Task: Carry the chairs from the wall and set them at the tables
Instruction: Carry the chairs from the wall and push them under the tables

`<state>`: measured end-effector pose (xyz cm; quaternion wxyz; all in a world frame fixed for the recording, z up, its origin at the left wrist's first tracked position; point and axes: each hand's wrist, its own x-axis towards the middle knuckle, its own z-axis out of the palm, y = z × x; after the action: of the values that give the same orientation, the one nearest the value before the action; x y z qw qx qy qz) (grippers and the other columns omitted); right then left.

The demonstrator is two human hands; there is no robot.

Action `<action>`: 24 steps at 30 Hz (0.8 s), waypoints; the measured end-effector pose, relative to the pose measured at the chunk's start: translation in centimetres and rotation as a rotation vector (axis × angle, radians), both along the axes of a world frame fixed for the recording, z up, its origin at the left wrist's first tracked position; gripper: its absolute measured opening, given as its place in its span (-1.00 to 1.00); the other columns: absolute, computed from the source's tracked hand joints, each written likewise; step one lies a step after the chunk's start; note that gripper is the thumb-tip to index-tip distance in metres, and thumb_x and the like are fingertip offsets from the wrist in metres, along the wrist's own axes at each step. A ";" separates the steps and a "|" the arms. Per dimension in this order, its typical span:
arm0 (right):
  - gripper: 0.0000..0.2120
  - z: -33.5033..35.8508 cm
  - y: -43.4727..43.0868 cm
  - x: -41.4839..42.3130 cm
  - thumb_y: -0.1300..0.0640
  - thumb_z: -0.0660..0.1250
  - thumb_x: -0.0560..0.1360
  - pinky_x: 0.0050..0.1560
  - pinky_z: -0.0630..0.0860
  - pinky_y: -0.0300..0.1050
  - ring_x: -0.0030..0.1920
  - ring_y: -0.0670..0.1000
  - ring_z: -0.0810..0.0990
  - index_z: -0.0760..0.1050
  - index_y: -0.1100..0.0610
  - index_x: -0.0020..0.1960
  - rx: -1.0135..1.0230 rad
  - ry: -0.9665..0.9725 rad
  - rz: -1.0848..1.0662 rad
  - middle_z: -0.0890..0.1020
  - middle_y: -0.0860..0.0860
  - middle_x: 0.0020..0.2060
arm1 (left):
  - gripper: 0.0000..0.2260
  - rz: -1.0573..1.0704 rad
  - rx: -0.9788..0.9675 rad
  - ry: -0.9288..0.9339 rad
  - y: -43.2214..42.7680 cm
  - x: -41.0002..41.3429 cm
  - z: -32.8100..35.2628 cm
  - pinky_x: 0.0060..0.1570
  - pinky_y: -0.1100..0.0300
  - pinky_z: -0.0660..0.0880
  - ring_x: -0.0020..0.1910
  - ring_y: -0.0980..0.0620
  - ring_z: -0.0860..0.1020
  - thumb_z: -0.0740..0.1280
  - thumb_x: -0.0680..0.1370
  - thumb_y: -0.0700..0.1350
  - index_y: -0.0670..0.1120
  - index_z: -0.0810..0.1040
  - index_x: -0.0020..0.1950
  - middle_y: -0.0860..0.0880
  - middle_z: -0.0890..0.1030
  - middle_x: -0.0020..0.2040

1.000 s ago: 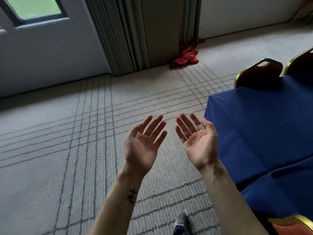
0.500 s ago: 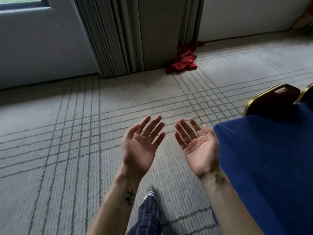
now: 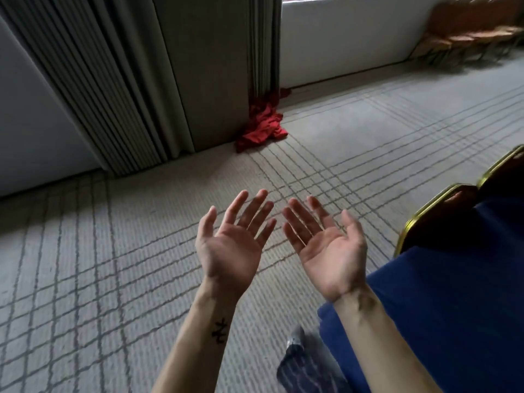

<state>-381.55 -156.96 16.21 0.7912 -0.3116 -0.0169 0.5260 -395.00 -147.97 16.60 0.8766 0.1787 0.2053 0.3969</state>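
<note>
At your far left a pale wall (image 3: 34,123) meets the striped carpet (image 3: 71,251), and next to it stands a grey folded partition (image 3: 113,80). A crumpled red cloth (image 3: 262,126) lies on the carpet at the foot of the partition's right edge.

Your left grip (image 3: 231,245) is held palm up over the carpet, fingers straight and spread, holding nothing. A small dark tattoo (image 3: 219,330) marks that forearm. Just beside it and not touching, your right grip (image 3: 329,251) is also palm up, fingers loosely apart and empty. Low between your forearms you can see a shoe (image 3: 295,337) and a striped trouser leg (image 3: 303,370).

To the right lies the counter (image 3: 453,307) under a blue cloth. Two dark chairs with gold frames stand at its far side: the nearer chair (image 3: 442,219) and a second chair (image 3: 504,171) at the picture's right edge.

At the upper right, a blurred row of orange chairs (image 3: 476,32) stands against the far white wall, well apart from both grips.
</note>
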 end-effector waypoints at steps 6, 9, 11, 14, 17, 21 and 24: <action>-0.41 -2.9 10.9 11.7 -0.21 0.05 0.65 0.42 0.39 0.19 0.37 0.24 0.55 0.38 0.13 0.52 0.015 0.044 -0.029 0.55 0.26 0.38 | -0.36 0.000 -0.020 0.026 10.1 12.0 -1.9 0.50 -0.18 0.27 0.39 -0.24 0.54 0.04 0.63 0.27 -0.13 0.46 0.50 -0.24 0.57 0.40; -0.40 -2.7 17.0 18.6 -0.22 0.02 0.66 0.41 0.39 0.18 0.38 0.24 0.55 0.35 0.11 0.55 0.046 0.101 -0.033 0.56 0.26 0.37 | -0.33 -0.006 -0.017 0.031 15.4 18.7 -1.1 0.44 -0.18 0.32 0.38 -0.25 0.55 0.02 0.63 0.31 -0.13 0.46 0.51 -0.26 0.56 0.40; -0.40 -1.8 20.3 22.8 -0.23 0.01 0.67 0.41 0.39 0.17 0.38 0.24 0.55 0.35 0.10 0.55 0.064 0.093 -0.034 0.55 0.26 0.37 | -0.32 -0.027 -0.001 0.026 18.6 22.9 -0.2 0.42 -0.17 0.34 0.38 -0.26 0.55 0.01 0.63 0.33 -0.13 0.46 0.51 -0.26 0.55 0.41; -0.41 -0.9 23.2 27.9 -0.22 0.00 0.67 0.43 0.37 0.18 0.37 0.23 0.56 0.36 0.11 0.53 0.107 0.082 -0.034 0.55 0.26 0.37 | -0.31 -0.035 0.018 0.007 22.0 27.9 0.4 0.46 -0.18 0.29 0.39 -0.26 0.54 0.01 0.63 0.35 -0.11 0.47 0.51 -0.26 0.54 0.42; -0.42 -0.4 25.2 33.8 -0.21 0.01 0.67 0.47 0.34 0.20 0.40 0.24 0.53 0.36 0.10 0.54 0.096 0.094 -0.098 0.54 0.26 0.38 | -0.30 -0.069 -0.014 0.004 24.9 34.4 0.6 0.47 -0.19 0.28 0.41 -0.27 0.52 0.00 0.63 0.36 -0.10 0.47 0.51 -0.26 0.53 0.43; -0.40 -1.3 28.0 41.6 -0.21 0.04 0.66 0.43 0.38 0.19 0.40 0.24 0.50 0.31 0.11 0.58 0.097 0.124 -0.166 0.53 0.26 0.40 | -0.29 -0.150 -0.036 0.048 29.1 43.6 -0.2 0.43 -0.18 0.33 0.41 -0.26 0.52 0.00 0.62 0.35 -0.10 0.44 0.53 -0.26 0.54 0.43; -0.41 -2.6 30.2 47.0 -0.20 0.06 0.66 0.45 0.37 0.18 0.36 0.23 0.52 0.32 0.12 0.57 0.084 0.111 -0.218 0.52 0.26 0.40 | -0.31 -0.222 -0.035 0.060 32.0 49.6 -1.3 0.51 -0.17 0.25 0.41 -0.27 0.51 0.01 0.63 0.34 -0.12 0.42 0.54 -0.26 0.53 0.43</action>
<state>-334.57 -126.77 13.61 0.8558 -0.2484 0.0389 0.4521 -345.45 -115.93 15.34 0.9116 0.1968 0.2174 0.2880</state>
